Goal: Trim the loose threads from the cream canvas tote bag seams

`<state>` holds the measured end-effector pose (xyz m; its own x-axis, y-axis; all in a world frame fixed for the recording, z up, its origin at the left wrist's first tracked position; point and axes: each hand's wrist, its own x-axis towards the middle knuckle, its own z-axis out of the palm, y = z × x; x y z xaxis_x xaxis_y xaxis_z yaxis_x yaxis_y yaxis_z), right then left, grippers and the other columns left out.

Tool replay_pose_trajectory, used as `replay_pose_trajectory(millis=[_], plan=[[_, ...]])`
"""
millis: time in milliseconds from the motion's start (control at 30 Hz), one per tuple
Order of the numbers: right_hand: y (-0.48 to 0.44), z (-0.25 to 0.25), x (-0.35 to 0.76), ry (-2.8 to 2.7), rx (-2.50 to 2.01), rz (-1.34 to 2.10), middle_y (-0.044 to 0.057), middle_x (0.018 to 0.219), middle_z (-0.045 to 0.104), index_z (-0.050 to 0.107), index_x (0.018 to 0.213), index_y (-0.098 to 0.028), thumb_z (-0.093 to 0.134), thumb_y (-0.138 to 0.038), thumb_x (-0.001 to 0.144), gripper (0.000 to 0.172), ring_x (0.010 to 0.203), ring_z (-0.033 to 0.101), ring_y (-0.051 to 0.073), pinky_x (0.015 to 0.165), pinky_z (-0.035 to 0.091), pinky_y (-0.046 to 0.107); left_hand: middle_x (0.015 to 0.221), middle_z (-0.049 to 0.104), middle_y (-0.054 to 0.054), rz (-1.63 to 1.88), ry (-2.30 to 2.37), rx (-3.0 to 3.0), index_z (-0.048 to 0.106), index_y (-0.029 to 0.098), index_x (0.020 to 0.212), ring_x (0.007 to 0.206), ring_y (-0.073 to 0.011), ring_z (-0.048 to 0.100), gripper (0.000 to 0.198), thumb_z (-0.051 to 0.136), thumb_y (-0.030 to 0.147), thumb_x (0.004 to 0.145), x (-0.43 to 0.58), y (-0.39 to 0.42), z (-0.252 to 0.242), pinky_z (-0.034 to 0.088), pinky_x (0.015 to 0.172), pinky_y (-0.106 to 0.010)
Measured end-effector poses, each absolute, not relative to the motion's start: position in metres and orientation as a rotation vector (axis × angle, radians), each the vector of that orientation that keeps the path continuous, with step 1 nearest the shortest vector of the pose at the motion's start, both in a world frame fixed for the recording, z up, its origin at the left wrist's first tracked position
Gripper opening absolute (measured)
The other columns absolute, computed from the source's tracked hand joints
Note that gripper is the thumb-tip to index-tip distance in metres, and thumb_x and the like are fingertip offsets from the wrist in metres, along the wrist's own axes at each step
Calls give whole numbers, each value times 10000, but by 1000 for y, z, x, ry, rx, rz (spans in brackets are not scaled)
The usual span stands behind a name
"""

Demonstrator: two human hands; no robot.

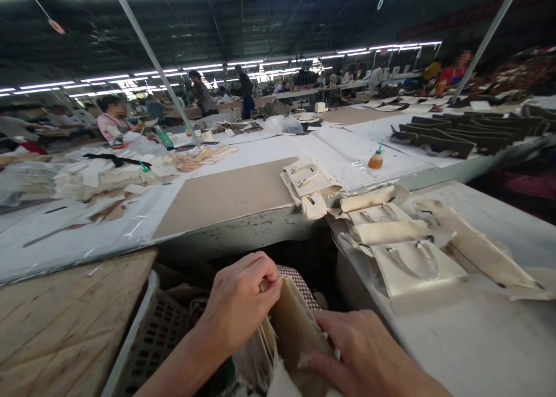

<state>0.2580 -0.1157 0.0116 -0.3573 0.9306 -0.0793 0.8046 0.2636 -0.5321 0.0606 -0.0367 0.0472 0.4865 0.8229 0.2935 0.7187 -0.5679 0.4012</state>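
Observation:
A cream bag piece (295, 327) with a tan inside is held upright over my lap, its opening facing up. The fingers of my left hand (247, 293) are curled closed on its far upper edge. My right hand (351, 345) grips the near right side, with the thumb inside the opening and the fingers along the outer wall. Loose, frayed fabric hangs at the bag's lower left. Cream bags with handles (406, 264) lie on the table to the right.
A plastic basket (154, 327) stands left of my lap beside a wooden board (65, 327). The long white table (243, 154) ahead carries another cream bag (306, 177), a glue bottle (376, 158) and dark pieces (447, 136). Several people work farther back.

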Motion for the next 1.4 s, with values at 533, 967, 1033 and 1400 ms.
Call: replay_pose_trajectory(millis=[533, 967, 1033, 1400], plan=[[-112, -9, 259, -2276, -1388, 669, 12, 645, 631, 535, 751, -196, 233, -270, 1024, 414, 528, 595, 133, 499, 292, 277, 703, 556, 29, 607, 1329, 2396, 501, 194, 633, 652, -129, 512, 179, 546, 104, 781, 61, -32, 48, 377, 629, -233], [-89, -12, 243, -1955, -1232, 922, -3, 699, 605, 562, 859, -189, 276, -372, 1014, 373, 596, 561, 136, 560, 371, 231, 727, 588, 39, 690, 1225, 2318, 501, 190, 639, 674, -111, 540, 193, 570, 45, 746, 58, -31, 45, 388, 649, -219], [-89, -11, 243, -1986, -1213, 876, -5, 695, 587, 535, 837, -194, 243, -365, 1015, 382, 581, 534, 128, 554, 358, 236, 720, 587, 37, 694, 1212, 2303, 503, 189, 636, 670, -111, 541, 194, 570, 39, 740, 56, -31, 45, 392, 647, -217], [-78, 2, 235, -1874, -1087, 1041, -11, 756, 605, 568, 887, -205, 339, -377, 1001, 309, 652, 548, 138, 629, 436, 215, 715, 593, 21, 713, 1205, 2253, 505, 185, 619, 658, -116, 533, 200, 562, 38, 742, 52, -33, 51, 400, 626, -219]])
